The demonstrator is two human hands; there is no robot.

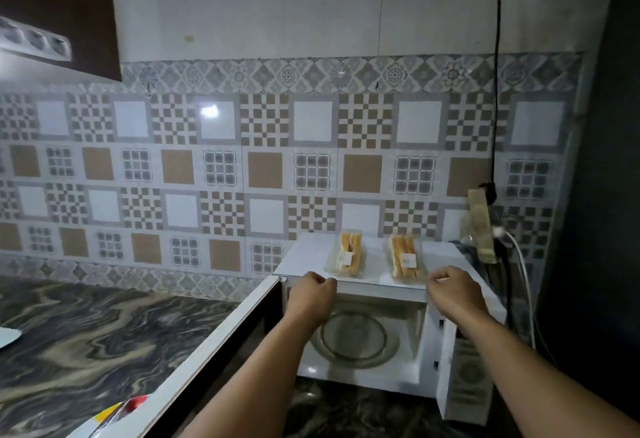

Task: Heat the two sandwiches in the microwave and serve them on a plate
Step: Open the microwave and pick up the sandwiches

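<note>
Microwave door open. Two wrapped sandwiches on top, white stickers unreadable. My left hand and right hand: fingers curled, empty.

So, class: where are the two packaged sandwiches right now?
In the head view, both sandwiches lie side by side atop the microwave, right of centre, just beyond both hands.

Microwave has a smooth white matt-looking casing, with a clear glass turntable inside. On top of it, two sandwiches sit in clear glossy plastic packs with paper labels. Left of the microwave, the countertop looks like polished marbled stone; wall tiles behind are glossy.
</note>
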